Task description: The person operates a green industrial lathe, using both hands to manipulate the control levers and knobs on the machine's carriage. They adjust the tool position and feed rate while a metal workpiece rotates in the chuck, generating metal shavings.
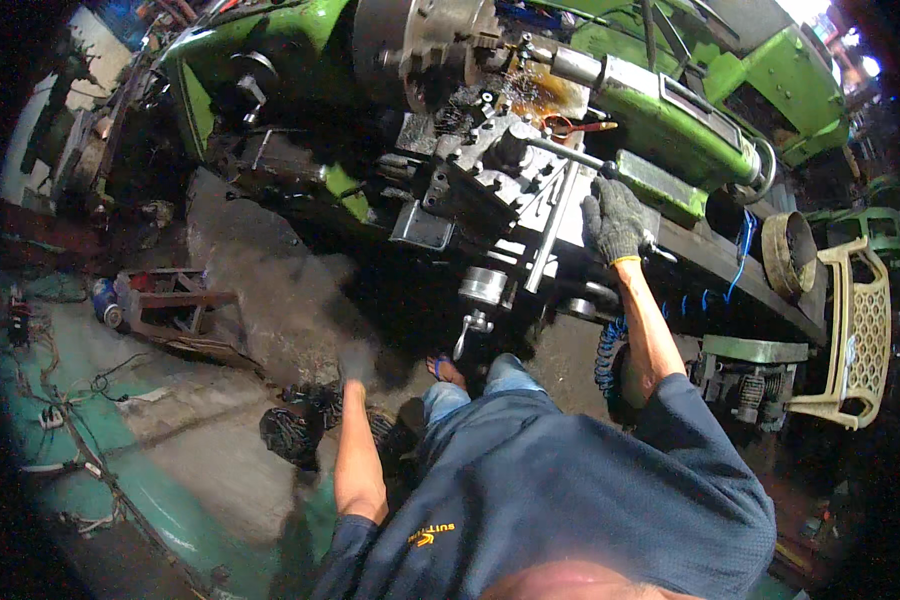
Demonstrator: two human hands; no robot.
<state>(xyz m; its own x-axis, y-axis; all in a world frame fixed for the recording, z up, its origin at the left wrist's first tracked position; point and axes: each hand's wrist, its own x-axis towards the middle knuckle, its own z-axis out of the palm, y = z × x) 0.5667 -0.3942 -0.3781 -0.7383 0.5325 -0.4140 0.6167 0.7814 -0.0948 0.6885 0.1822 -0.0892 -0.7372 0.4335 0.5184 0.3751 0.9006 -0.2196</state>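
My right hand point(618, 222), in a grey knit glove, is over the right side of a green lathe's carriage. Its fingers look extended, with the thumb apart, and the fingertips reach the end of the tool post lever point(562, 151). I cannot make out a firm grip on it. That lever runs out from the square tool post point(508, 150). Low on the left, my left hand point(352, 360) hangs above the floor, also gloved and smeared by motion; its fingers cannot be read. A bright metal rod point(554, 225) lies across the carriage beside my right hand.
The large chuck point(410, 50) is at the top, near the tailstock point(670, 115). A red-handled brush point(580, 127) lies behind the tool post. The cross-slide crank point(475, 325) juts toward my legs. A blue coiled hose point(605, 360) and cream plastic chair point(860, 340) stand right.
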